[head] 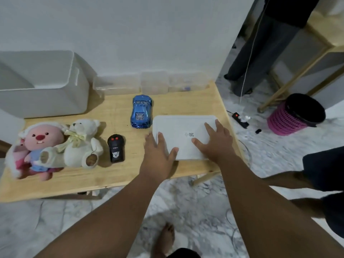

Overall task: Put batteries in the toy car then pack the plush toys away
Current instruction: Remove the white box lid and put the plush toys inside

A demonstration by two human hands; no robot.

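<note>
1. A pale wooden table with a smooth, lightly grained top carries everything.
2. A big white plastic bin with rounded corners fills its far left corner.
3. A flat white lid, a matte rounded rectangle with a small printed code, lies by the right edge.
4. Two plush toys sit at the left edge, touching: a fuzzy pink plush and a cream teddy bear with a ribbon bow.
5. The glossy blue toy car, metallic in sheen, stands mid-table, just beside the lid's far left corner.
6. A black remote with red buttons lies between bear and lid.
7. The left hand and right hand press flat on the lid, fingers spread, gripping nothing.
</note>
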